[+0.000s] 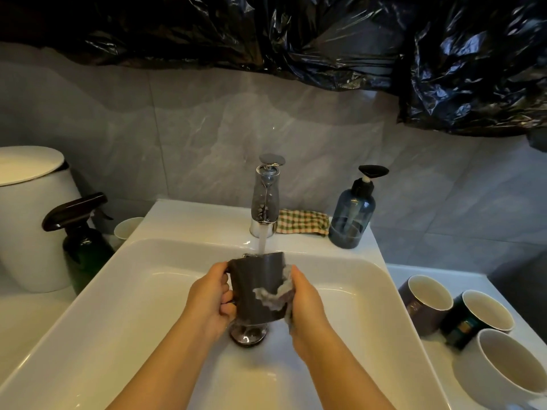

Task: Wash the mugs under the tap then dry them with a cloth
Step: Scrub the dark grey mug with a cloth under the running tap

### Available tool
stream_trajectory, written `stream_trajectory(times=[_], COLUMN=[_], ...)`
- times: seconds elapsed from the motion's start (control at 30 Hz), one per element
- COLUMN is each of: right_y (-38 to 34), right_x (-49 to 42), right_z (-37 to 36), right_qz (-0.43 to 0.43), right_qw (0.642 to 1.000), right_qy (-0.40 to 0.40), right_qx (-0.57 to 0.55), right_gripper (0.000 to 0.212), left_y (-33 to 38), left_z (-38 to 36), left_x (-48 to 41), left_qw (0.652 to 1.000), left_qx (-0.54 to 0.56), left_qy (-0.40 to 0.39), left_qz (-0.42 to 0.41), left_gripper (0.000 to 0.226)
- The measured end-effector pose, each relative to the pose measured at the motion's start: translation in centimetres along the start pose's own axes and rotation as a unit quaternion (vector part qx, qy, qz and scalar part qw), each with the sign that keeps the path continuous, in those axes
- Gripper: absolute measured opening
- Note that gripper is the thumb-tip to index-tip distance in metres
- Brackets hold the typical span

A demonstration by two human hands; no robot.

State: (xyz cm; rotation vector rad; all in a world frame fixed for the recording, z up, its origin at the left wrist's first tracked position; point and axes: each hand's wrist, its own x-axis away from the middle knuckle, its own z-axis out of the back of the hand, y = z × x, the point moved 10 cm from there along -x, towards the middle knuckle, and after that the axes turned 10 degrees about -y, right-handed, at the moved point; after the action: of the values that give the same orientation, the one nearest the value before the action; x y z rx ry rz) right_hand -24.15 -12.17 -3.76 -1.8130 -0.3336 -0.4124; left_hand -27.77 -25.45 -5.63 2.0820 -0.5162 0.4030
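Over the white sink (pixel 124 291) I hold a dark grey mug (pixel 254 287) under the running chrome tap (pixel 265 199). My left hand (pixel 208 297) grips the mug by its handle. My right hand (pixel 306 301) presses against the mug's right side, with white foam smeared there; whether it holds a sponge I cannot tell. Water falls into the mug's rim. A checked cloth (pixel 302 222) lies folded behind the tap. Three more mugs wait on the right counter: a purple one (pixel 423 303), a dark green one (pixel 473 316) and a white one (pixel 506 371).
A blue soap pump bottle (pixel 352 214) stands right of the tap. A dark green spray bottle (pixel 84 247), a white cup (pixel 128 229) and a white bin (pixel 32 217) stand left of the sink. The drain plug (pixel 248 332) lies below the mug. Black plastic sheeting (pixel 325 39) hangs above.
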Motion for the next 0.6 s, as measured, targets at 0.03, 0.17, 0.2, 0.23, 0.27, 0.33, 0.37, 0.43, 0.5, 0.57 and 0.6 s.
stream_trajectory(times=[0.03,0.17,0.2,0.23,0.27,0.33,0.37,0.43,0.5,0.57,0.6], right_y=[-0.3,-2.5,-3.2,-3.9,-4.5,-5.2,-5.4,-4.7,-3.5,-3.9,-4.2], right_x=[0.0,1.0,1.2,1.5,1.6,1.8,1.8,0.7,-0.1,0.7,1.2], right_z=[0.0,-2.0,-2.5,-3.0,-3.3,-2.7,-1.6,0.5,1.6,1.1,0.2], right_qz=[0.039,0.210,0.240,0.256,0.276,0.310,0.305,0.244,0.195,0.229,0.264], right_qw=[0.998,0.926,0.884,0.848,0.816,0.812,0.847,0.934,0.966,0.940,0.913], right_qy=[0.024,0.086,0.117,0.132,0.144,0.156,0.158,0.138,0.133,0.166,0.173], right_qx=[0.033,0.302,0.383,0.444,0.487,0.469,0.405,0.224,0.109,0.190,0.259], right_gripper=[0.037,0.047,0.051,0.058,0.067,0.065,0.051,0.025,0.025,0.037,0.044], left_y=[0.1,-0.2,-0.3,-0.4,-0.3,0.4,0.7,1.1,0.7,-0.2,-0.6], left_z=[0.1,-0.8,-1.1,-1.4,-1.7,-2.1,-2.1,-2.0,-2.1,-2.5,-2.7], left_x=[0.0,0.6,0.8,1.0,1.1,1.2,1.2,1.1,0.9,0.5,0.3], left_qw=[1.000,0.998,0.998,0.997,0.994,0.987,0.985,0.987,0.993,0.998,0.999], left_qx=[-0.006,-0.044,-0.057,-0.077,-0.105,-0.153,-0.166,-0.156,-0.116,-0.066,-0.042], left_qy=[0.013,0.022,0.017,0.009,0.001,-0.009,-0.013,-0.021,-0.025,-0.019,-0.017], left_qz=[-0.014,-0.037,-0.034,-0.031,-0.031,-0.039,-0.041,-0.035,-0.021,-0.009,-0.009], left_gripper=[0.033,0.030,0.031,0.032,0.032,0.032,0.035,0.040,0.043,0.042,0.041])
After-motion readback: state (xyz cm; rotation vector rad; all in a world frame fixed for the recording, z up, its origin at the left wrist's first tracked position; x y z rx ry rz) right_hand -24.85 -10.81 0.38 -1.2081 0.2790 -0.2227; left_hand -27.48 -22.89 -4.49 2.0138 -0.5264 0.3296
